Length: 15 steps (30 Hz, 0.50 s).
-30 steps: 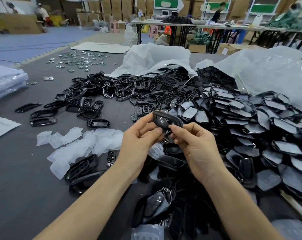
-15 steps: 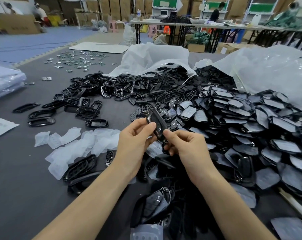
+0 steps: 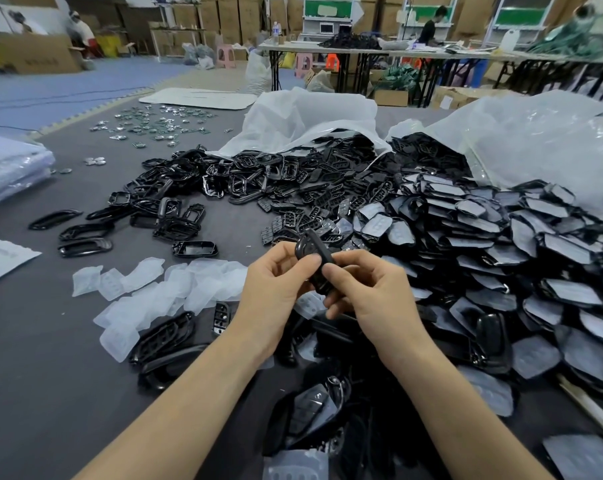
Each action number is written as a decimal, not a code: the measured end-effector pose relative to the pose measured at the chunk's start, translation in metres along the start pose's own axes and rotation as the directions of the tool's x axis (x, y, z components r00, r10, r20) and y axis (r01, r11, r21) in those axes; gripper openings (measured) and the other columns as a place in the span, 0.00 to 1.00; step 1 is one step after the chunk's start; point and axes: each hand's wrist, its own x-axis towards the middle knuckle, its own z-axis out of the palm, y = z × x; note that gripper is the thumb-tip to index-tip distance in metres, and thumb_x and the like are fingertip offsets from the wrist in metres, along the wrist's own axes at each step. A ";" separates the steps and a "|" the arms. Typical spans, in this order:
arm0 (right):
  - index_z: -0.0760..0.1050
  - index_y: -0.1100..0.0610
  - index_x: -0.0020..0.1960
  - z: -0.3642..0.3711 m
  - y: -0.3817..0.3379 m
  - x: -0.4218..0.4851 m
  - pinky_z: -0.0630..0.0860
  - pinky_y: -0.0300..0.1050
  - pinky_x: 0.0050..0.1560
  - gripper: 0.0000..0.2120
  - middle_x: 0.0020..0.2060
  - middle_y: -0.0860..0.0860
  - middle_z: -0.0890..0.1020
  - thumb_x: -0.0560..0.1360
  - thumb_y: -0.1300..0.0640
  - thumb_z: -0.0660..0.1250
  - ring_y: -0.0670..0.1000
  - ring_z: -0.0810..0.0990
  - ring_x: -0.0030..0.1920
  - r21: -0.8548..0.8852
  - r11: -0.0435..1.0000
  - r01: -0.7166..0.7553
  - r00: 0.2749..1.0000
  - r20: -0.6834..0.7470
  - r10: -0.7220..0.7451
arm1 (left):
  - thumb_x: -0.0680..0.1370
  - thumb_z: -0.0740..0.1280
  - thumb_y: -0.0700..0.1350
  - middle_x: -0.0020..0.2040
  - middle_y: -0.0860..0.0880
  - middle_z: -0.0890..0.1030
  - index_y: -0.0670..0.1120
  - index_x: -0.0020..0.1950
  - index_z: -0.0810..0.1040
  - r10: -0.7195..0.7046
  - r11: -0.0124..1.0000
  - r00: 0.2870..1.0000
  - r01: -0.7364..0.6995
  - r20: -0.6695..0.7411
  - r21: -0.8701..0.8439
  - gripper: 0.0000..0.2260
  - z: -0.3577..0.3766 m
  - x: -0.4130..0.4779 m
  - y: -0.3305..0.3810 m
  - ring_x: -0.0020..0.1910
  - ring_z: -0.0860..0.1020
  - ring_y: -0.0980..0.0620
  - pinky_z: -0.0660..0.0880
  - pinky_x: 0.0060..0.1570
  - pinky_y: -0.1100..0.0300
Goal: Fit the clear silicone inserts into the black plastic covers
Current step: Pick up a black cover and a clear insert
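Grey mat, parts heaped. Black cover, flat a second ago, now tilted near upright. Left hand and right hand both pinch it, right of the loose clear inserts. Probably checking the insert's fit; seating not visible.

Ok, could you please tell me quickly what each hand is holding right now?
Left hand: pinches the black cover near its upper end.
Right hand: grips the same black cover lower down.

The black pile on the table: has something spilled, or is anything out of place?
Black parts spill from a white bag and a clear bag into loose heaps on the table. It looks deliberate; nothing appears broken.
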 end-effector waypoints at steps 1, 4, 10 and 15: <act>0.78 0.64 0.46 0.000 -0.001 0.000 0.75 0.40 0.26 0.01 0.29 0.53 0.79 0.75 0.67 0.68 0.50 0.76 0.25 0.002 1.000 0.001 1.000 0.001 -0.001 | 0.76 0.67 0.37 0.37 0.43 0.76 0.40 0.44 0.78 0.006 1.000 1.000 -0.006 0.007 0.008 0.02 0.000 0.000 0.000 0.40 0.73 0.47 0.72 0.46 0.54; 0.78 0.62 0.44 -0.001 -0.001 0.000 0.77 0.40 0.27 0.02 0.28 0.51 0.80 0.75 0.67 0.67 0.50 0.77 0.25 0.010 1.000 -0.007 1.000 0.001 0.007 | 0.76 0.68 0.37 0.31 0.55 0.78 0.37 0.47 0.79 0.039 0.999 0.999 -0.040 0.028 0.037 0.03 -0.001 0.001 -0.003 0.33 0.75 0.58 0.74 0.38 0.66; 0.75 0.61 0.42 0.001 0.001 0.000 0.78 0.40 0.28 0.04 0.28 0.51 0.81 0.76 0.66 0.67 0.48 0.78 0.25 0.093 0.993 -0.069 0.997 0.020 0.068 | 0.67 0.73 0.47 0.37 0.48 0.83 0.42 0.44 0.82 0.014 0.999 1.000 -0.014 0.005 -0.034 0.11 -0.002 0.001 -0.003 0.37 0.80 0.53 0.78 0.38 0.62; 0.75 0.64 0.43 -0.002 0.000 0.002 0.77 0.39 0.27 0.03 0.27 0.51 0.81 0.76 0.66 0.66 0.49 0.78 0.25 0.097 0.993 -0.064 0.996 0.068 0.058 | 0.68 0.73 0.46 0.36 0.47 0.83 0.46 0.38 0.84 -0.001 0.999 1.000 0.000 -0.020 -0.054 0.04 0.000 0.000 -0.001 0.34 0.80 0.53 0.78 0.37 0.62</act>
